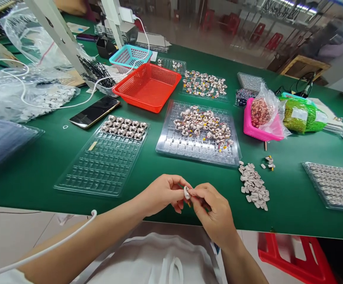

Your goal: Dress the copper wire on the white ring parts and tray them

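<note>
My left hand (169,193) and my right hand (211,207) meet near the table's front edge. Between them is a small off-white curved casing (186,192), pinched by the left fingertips. My right thumb and forefinger press on its right side. A bit of yellow shows just below it. Behind my hands, a pile of similar casings (203,124) with wires and yellow tabs lies on stacked transparent trays (189,148). To the left, a transparent slotted tray (100,165) carries rows of casings (124,127) at its far end. Small beige oval caps (254,187) lie loose to the right.
A red basket (147,88) and a phone (96,111) lie beyond the left tray. Behind the pile is another tray of casings (205,84). A pink basket (260,130) and a filled tray (335,183) stand right. A white cable (55,248) crosses my left forearm.
</note>
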### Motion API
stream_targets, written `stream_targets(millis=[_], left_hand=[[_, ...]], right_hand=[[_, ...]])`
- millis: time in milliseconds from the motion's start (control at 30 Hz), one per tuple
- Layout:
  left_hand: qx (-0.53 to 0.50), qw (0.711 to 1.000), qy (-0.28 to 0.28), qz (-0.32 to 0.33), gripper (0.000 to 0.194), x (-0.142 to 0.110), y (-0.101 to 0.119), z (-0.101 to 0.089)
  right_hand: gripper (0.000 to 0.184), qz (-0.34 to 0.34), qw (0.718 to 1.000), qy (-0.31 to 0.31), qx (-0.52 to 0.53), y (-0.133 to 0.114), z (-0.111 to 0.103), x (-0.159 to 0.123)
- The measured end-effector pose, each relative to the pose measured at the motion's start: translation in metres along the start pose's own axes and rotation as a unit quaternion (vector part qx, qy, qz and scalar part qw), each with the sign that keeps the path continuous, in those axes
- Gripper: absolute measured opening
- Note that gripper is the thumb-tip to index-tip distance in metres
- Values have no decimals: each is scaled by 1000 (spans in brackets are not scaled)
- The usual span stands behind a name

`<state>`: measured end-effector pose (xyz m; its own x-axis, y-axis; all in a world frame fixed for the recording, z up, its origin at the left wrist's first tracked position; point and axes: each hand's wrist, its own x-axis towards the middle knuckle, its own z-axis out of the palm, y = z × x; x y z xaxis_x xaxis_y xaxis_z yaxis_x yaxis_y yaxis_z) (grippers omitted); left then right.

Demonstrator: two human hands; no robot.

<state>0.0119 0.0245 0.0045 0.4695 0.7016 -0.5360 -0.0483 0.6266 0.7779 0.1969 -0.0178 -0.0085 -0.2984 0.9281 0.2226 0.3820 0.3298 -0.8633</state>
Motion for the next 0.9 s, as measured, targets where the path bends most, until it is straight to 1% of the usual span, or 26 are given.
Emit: stream_targets(millis=[67, 133, 300, 400, 500, 633, 767, 900], left_hand=[[-2, 1000, -3, -3, 22, 1, 1, 0], [0, 1000, 0, -1, 24, 2, 2, 0], [-4, 1000, 8, 10, 23, 4, -2, 3], [-15, 1000, 3, 1, 23, 5, -4, 3], [-30, 1000, -2, -10, 26, 4, -2, 3], [-36, 999, -5, -17, 31, 3, 0, 2], [-24, 999, -5, -27, 28, 5, 0, 2], [-46, 997, -28, -52, 27, 5, -1, 1]], right_hand=[[25, -11, 1000, -14, 0, 1, -2, 1], [22, 1, 1000, -11, 3, 0, -2, 1], [13, 81, 995, 44, 36, -6, 3, 2], [14, 70, 995, 57, 31, -7, 4, 3], [15, 42, 998, 33, 15, -6, 1, 3], [16, 31, 999, -8, 12, -1, -3, 1], [16, 16, 1000, -27, 5, 3, -6, 1], [19, -2, 998, -67, 0, 3, -11, 3]])
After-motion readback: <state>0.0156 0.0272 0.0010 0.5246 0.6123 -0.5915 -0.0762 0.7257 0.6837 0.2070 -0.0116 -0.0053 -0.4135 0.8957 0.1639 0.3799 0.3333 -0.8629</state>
